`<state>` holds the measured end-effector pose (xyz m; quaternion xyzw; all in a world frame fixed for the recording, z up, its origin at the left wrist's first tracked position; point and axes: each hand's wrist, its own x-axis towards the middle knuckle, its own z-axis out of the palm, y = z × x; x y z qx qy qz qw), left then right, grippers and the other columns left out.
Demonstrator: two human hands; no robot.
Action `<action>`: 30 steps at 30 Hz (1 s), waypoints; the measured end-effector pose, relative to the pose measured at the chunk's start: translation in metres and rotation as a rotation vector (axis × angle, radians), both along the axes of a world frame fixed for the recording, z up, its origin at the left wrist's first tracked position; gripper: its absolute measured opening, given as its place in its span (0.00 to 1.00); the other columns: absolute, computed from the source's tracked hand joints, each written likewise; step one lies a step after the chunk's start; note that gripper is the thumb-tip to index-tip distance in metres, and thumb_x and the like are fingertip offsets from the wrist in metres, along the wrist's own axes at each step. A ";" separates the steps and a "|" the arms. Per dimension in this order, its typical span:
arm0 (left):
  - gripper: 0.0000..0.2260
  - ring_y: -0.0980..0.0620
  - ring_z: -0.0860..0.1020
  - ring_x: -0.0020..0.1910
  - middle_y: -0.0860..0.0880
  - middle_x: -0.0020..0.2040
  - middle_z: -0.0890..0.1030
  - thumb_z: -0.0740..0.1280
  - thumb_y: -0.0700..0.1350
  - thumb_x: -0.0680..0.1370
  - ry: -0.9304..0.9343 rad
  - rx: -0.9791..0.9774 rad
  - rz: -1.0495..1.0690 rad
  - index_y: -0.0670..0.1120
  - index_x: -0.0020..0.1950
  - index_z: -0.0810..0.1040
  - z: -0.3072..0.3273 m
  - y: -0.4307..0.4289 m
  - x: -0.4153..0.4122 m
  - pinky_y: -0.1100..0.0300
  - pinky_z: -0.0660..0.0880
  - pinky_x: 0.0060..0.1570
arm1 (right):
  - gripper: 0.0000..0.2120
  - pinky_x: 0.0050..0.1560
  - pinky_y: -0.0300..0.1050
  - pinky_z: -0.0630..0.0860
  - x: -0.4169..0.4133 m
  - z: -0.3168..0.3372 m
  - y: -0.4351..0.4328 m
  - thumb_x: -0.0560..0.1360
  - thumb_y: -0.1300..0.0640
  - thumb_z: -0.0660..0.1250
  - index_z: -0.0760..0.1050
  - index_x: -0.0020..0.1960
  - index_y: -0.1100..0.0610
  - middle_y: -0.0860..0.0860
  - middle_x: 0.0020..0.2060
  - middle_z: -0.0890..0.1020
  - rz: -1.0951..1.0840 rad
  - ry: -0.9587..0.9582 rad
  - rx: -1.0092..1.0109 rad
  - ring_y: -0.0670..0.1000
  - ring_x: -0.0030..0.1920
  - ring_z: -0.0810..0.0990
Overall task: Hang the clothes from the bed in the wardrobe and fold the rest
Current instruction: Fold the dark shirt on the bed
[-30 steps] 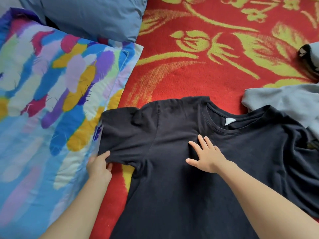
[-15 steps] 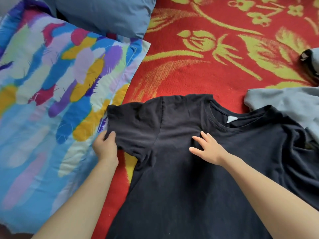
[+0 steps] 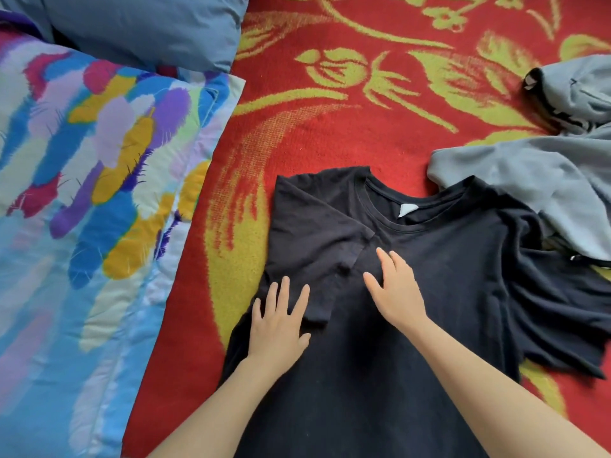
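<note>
Black T-shirt (image 3: pixel 413 325) lies on the red blanket (image 3: pixel 330 133); left hand (image 3: pixel 277 328) and right hand (image 3: pixel 396 292) press it flat, fingers straight.

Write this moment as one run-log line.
step: fold black T-shirt | left hand: flat on folded sleeve | right hand: flat on shirt | other sleeve: unfolded

Two arms show from the near edge of the view: the left arm (image 3: pixel 215 414) on the left, the right arm (image 3: pixel 496 385) on the right. Both are bare along all the length that shows, wrists included. The left hand (image 3: pixel 279 328) and right hand (image 3: pixel 396 292) are bare too, with slim fingers; the nails are too blurred to judge.
</note>
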<state>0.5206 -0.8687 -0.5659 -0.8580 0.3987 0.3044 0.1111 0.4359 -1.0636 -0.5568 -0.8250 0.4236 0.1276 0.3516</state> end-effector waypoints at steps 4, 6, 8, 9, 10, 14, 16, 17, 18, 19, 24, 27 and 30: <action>0.32 0.44 0.40 0.76 0.44 0.77 0.37 0.55 0.58 0.80 -0.003 0.042 -0.084 0.55 0.76 0.39 -0.003 0.009 0.007 0.45 0.48 0.72 | 0.27 0.71 0.48 0.55 -0.018 0.001 0.001 0.79 0.52 0.59 0.56 0.76 0.53 0.56 0.76 0.53 0.137 0.099 -0.140 0.53 0.76 0.49; 0.30 0.44 0.43 0.76 0.44 0.77 0.39 0.53 0.58 0.80 -0.040 0.012 -0.067 0.56 0.77 0.42 0.000 0.006 0.006 0.46 0.51 0.71 | 0.26 0.70 0.51 0.56 -0.039 0.006 -0.014 0.78 0.56 0.61 0.59 0.74 0.56 0.58 0.74 0.58 -0.097 0.016 -0.234 0.55 0.75 0.53; 0.29 0.43 0.46 0.76 0.42 0.77 0.40 0.53 0.58 0.80 -0.083 0.008 -0.020 0.57 0.77 0.43 0.003 0.003 0.002 0.48 0.57 0.69 | 0.25 0.67 0.55 0.59 -0.070 0.010 -0.040 0.76 0.59 0.64 0.64 0.72 0.61 0.61 0.71 0.64 -0.475 -0.049 -0.348 0.60 0.72 0.59; 0.29 0.42 0.48 0.75 0.41 0.77 0.40 0.53 0.59 0.80 -0.094 0.023 0.007 0.57 0.77 0.43 0.003 0.001 -0.002 0.49 0.60 0.68 | 0.25 0.66 0.56 0.59 -0.089 0.012 -0.055 0.75 0.60 0.64 0.65 0.70 0.62 0.63 0.69 0.66 -0.686 -0.053 -0.397 0.62 0.70 0.61; 0.29 0.42 0.50 0.75 0.40 0.77 0.40 0.53 0.59 0.80 -0.093 0.045 0.025 0.57 0.77 0.42 0.003 0.003 -0.007 0.50 0.62 0.66 | 0.25 0.66 0.56 0.59 -0.107 0.012 -0.069 0.74 0.60 0.65 0.65 0.70 0.63 0.64 0.68 0.66 -0.902 -0.037 -0.416 0.63 0.68 0.62; 0.31 0.37 0.52 0.74 0.37 0.77 0.44 0.56 0.59 0.79 -0.093 0.092 0.045 0.56 0.77 0.44 0.002 0.005 -0.031 0.46 0.64 0.65 | 0.32 0.68 0.55 0.59 -0.175 0.009 -0.113 0.73 0.53 0.67 0.59 0.71 0.63 0.65 0.69 0.63 -1.478 0.116 -0.224 0.65 0.68 0.62; 0.34 0.31 0.60 0.71 0.34 0.74 0.56 0.68 0.57 0.73 -0.106 0.080 0.083 0.53 0.75 0.58 0.012 -0.002 -0.038 0.38 0.65 0.61 | 0.34 0.65 0.55 0.65 -0.196 0.003 -0.128 0.72 0.52 0.71 0.60 0.70 0.65 0.63 0.68 0.65 -1.564 0.083 -0.095 0.63 0.67 0.67; 0.35 0.29 0.64 0.67 0.33 0.71 0.63 0.74 0.54 0.69 -0.101 0.036 0.088 0.50 0.72 0.66 0.014 -0.007 -0.040 0.34 0.67 0.57 | 0.33 0.59 0.54 0.72 -0.205 0.001 -0.136 0.71 0.53 0.72 0.62 0.68 0.65 0.62 0.67 0.68 -1.611 0.035 -0.039 0.60 0.63 0.72; 0.35 0.28 0.66 0.66 0.33 0.70 0.66 0.76 0.53 0.67 -0.095 0.019 0.083 0.48 0.71 0.69 0.016 -0.010 -0.041 0.33 0.67 0.56 | 0.28 0.47 0.51 0.78 -0.210 0.000 -0.141 0.70 0.55 0.73 0.67 0.64 0.65 0.60 0.63 0.72 -1.647 -0.015 0.027 0.58 0.55 0.77; 0.35 0.29 0.66 0.66 0.33 0.70 0.66 0.77 0.52 0.66 -0.106 0.030 0.060 0.47 0.70 0.70 0.016 -0.012 -0.044 0.33 0.67 0.56 | 0.19 0.32 0.43 0.78 -0.217 -0.002 -0.144 0.70 0.57 0.73 0.71 0.55 0.65 0.59 0.56 0.76 -1.669 -0.043 0.100 0.54 0.43 0.80; 0.37 0.32 0.70 0.65 0.32 0.67 0.69 0.78 0.52 0.63 -0.072 -0.031 -0.075 0.44 0.69 0.72 0.021 -0.035 -0.058 0.35 0.70 0.56 | 0.15 0.17 0.33 0.60 -0.231 0.005 -0.151 0.75 0.63 0.66 0.63 0.34 0.56 0.51 0.31 0.67 -1.753 -0.227 0.296 0.45 0.22 0.65; 0.31 0.45 0.47 0.76 0.44 0.78 0.46 0.55 0.58 0.80 -0.003 0.002 -0.037 0.53 0.77 0.43 0.013 -0.050 -0.065 0.50 0.54 0.71 | 0.15 0.30 0.37 0.65 -0.219 0.024 -0.148 0.73 0.64 0.67 0.64 0.34 0.55 0.49 0.32 0.69 -1.721 -0.404 0.030 0.46 0.31 0.67; 0.29 0.51 0.49 0.76 0.49 0.77 0.52 0.59 0.53 0.80 0.278 -0.238 0.220 0.53 0.77 0.51 0.017 -0.070 -0.068 0.55 0.54 0.71 | 0.07 0.44 0.47 0.72 -0.181 0.046 -0.120 0.72 0.61 0.66 0.72 0.37 0.63 0.56 0.38 0.77 -1.160 -0.500 -0.374 0.53 0.41 0.73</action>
